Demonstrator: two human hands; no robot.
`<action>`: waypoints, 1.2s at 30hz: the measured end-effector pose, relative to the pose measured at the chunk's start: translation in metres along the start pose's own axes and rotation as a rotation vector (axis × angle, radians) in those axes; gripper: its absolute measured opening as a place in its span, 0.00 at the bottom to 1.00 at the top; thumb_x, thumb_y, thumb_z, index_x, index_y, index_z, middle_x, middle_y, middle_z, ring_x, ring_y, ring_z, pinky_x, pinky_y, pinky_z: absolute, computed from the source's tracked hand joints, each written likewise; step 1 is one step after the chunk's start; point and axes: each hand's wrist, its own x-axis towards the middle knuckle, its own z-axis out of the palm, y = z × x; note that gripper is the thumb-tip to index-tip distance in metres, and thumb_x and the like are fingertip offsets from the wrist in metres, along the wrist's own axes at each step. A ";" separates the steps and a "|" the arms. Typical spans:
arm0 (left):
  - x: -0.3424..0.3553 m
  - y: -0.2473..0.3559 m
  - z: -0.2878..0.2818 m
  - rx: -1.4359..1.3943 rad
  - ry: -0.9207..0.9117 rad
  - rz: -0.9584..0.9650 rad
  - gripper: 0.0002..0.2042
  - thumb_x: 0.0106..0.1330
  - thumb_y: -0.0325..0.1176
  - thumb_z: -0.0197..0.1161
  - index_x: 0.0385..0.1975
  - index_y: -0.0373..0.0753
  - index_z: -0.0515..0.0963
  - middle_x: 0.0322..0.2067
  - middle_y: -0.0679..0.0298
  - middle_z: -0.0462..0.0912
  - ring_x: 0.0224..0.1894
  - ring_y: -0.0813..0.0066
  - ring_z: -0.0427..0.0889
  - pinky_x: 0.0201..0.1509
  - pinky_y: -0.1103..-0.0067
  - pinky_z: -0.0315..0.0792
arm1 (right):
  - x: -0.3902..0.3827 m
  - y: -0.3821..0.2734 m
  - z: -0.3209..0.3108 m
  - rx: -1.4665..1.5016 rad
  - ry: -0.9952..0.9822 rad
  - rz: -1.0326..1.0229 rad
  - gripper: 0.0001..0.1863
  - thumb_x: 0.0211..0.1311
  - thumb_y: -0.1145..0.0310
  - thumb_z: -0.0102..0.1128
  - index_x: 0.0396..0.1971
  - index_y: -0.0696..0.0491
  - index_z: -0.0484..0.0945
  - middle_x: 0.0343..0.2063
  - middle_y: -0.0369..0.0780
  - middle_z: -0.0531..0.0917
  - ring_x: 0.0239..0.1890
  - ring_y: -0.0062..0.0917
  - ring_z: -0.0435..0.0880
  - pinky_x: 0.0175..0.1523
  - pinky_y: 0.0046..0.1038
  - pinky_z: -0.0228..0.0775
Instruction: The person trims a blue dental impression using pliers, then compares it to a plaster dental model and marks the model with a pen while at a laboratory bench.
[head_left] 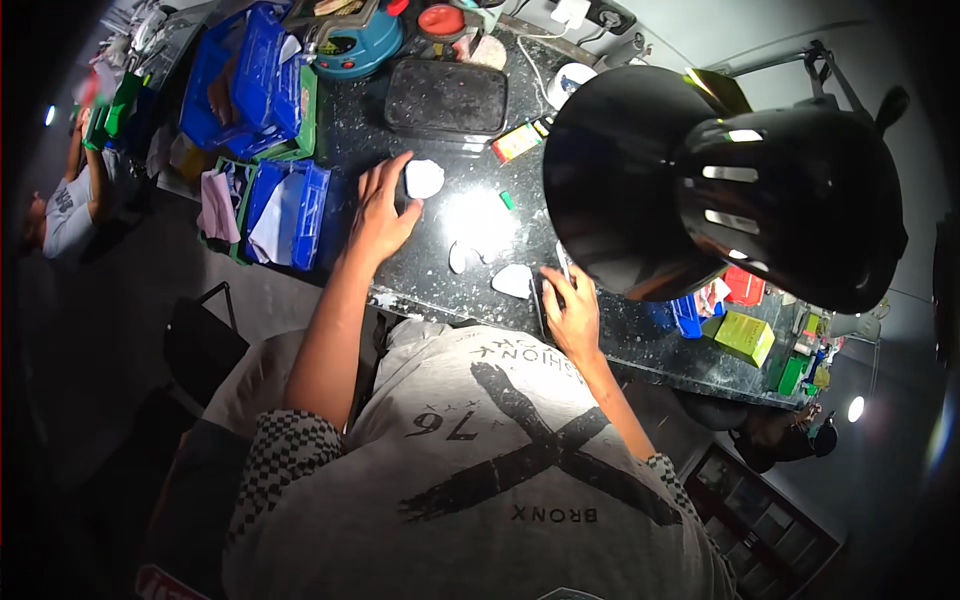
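My left hand (385, 215) has its fingers apart and slightly curled on the speckled dark worktop (445, 275), just left of a white lumpy piece (424, 178); I cannot tell whether it touches it. My right hand (570, 310) lies with fingers apart near the front edge, by a thin dark object (540, 308) and a pale slender item (562, 258) partly hidden under the lamp. A flat white piece (512, 282) is left of its fingertips. Small pale pieces (458, 257) and a green bit (507, 200) sit in the lit middle.
A large black lamp (790, 200) overhangs the right. Blue bins (310, 210) stand left; a dark lidded box (445, 97), colourful packet (515, 143) and teal machine (355, 50) are behind. A yellow-green box (742, 335) sits right. Other people (62, 210) are at the far left and right.
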 end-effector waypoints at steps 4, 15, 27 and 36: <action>0.029 0.001 0.005 0.251 -0.309 0.047 0.36 0.57 0.29 0.73 0.70 0.45 0.69 0.67 0.55 0.68 0.68 0.48 0.65 0.72 0.61 0.64 | -0.023 0.028 -0.015 -0.068 -0.060 0.212 0.13 0.66 0.71 0.67 0.49 0.49 0.87 0.45 0.44 0.80 0.47 0.37 0.81 0.56 0.35 0.74; -0.051 0.030 0.039 0.370 -0.025 -0.252 0.33 0.53 0.41 0.81 0.57 0.38 0.73 0.53 0.48 0.75 0.56 0.44 0.73 0.63 0.57 0.70 | -0.004 0.020 0.014 0.092 -0.089 -0.015 0.26 0.53 0.58 0.79 0.52 0.50 0.85 0.52 0.47 0.78 0.56 0.44 0.77 0.61 0.40 0.73; -0.097 0.056 0.042 0.381 0.022 -0.272 0.36 0.59 0.44 0.76 0.65 0.39 0.70 0.61 0.49 0.73 0.63 0.46 0.70 0.67 0.58 0.67 | -0.001 0.035 0.019 0.118 -0.199 -0.074 0.38 0.50 0.53 0.80 0.62 0.48 0.79 0.57 0.49 0.74 0.61 0.45 0.74 0.67 0.41 0.69; -0.104 0.046 0.043 0.367 0.107 -0.224 0.35 0.60 0.39 0.75 0.67 0.39 0.69 0.62 0.49 0.71 0.65 0.46 0.68 0.70 0.57 0.64 | -0.035 0.077 -0.003 -0.021 -0.048 -0.029 0.21 0.65 0.65 0.68 0.59 0.46 0.82 0.51 0.45 0.77 0.54 0.41 0.77 0.61 0.40 0.71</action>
